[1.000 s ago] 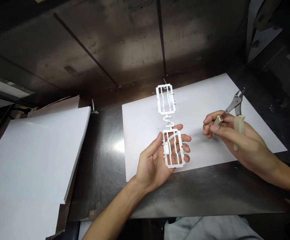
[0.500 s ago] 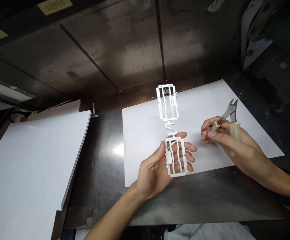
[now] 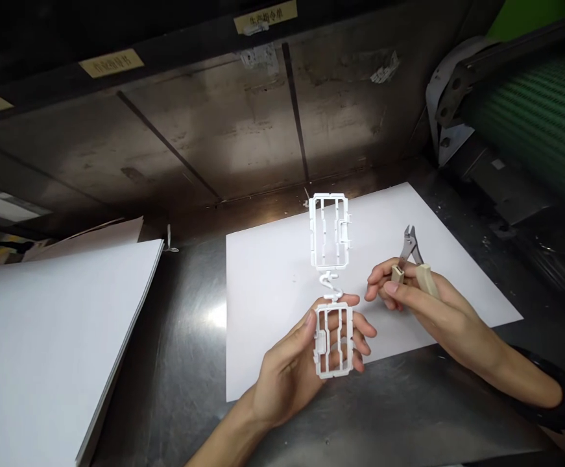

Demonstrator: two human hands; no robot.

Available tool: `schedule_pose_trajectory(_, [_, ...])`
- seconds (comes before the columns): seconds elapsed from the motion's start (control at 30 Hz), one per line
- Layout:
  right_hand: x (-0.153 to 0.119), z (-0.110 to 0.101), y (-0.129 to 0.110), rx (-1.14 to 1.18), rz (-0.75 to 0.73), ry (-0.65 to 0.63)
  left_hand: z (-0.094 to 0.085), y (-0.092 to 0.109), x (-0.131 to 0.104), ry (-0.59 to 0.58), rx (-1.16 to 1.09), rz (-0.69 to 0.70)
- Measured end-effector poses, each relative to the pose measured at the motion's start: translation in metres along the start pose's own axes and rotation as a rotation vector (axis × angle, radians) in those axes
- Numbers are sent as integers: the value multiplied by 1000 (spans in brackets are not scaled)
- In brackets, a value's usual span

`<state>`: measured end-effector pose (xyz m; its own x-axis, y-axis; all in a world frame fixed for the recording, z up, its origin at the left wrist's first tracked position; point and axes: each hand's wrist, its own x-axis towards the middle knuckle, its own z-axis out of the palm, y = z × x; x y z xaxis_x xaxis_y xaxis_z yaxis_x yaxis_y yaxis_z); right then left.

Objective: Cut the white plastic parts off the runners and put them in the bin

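Two white plastic frames joined by an S-shaped piece (image 3: 331, 286) form one part. My left hand (image 3: 296, 363) holds the lower frame (image 3: 334, 375) at its left edge with the thumb, the fingers spread behind it. The upper frame (image 3: 314, 233) stands out beyond the fingers, over a white sheet (image 3: 267, 272). To the right, my right hand (image 3: 423, 301) is closed on cutting pliers (image 3: 410, 246) with cream handles. The plier jaws point up and away, slightly parted, and touch nothing.
A thick stack of white sheets (image 3: 58, 350) lies at the left on the metal table (image 3: 180, 363). Behind stands a metal wall (image 3: 175, 130) with yellow labels (image 3: 111, 63) above. At the upper right is a machine with a green ribbed surface (image 3: 540, 110).
The view has shifted, showing more of the wall and the green surface. The pliers have turned more upright and their jaws are closer together. My right hand is a little nearer the white part.
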<state>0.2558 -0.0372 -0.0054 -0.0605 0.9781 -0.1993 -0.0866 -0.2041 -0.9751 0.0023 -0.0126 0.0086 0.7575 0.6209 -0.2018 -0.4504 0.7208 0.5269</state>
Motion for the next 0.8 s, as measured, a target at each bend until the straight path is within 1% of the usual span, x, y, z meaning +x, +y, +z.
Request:
schedule_pose_trajectory(0.1, [1,-2,-5,-74,-34,-6,0,0,1,25,12,-11])
schedule_pose_trajectory(0.2, [0,-5,-18,-221,-39,-71,-1,0,5,136,79,-25])
schedule_pose_trajectory(0.27, [-1,-6,-27,-336,-2,-140,-2,2,7,228,203,-15])
schedule_pose_trajectory(0.33, [-3,-7,-32,-446,42,-193,-3,6,7,269,377,12])
schedule_pose_trajectory(0.43, [-4,-7,-30,-592,99,-248,0,14,4,275,632,37])
schedule_pose_trajectory(0.53, [-5,-7,-22,-676,133,-306,4,21,1,273,773,9])
schedule_pose_trajectory(0.63, [-7,-7,-18,-707,124,-302,7,23,1,246,772,-16])
schedule_pose_trajectory(0.8, [-10,-12,-16,-776,121,-311,6,21,2,250,773,-9])
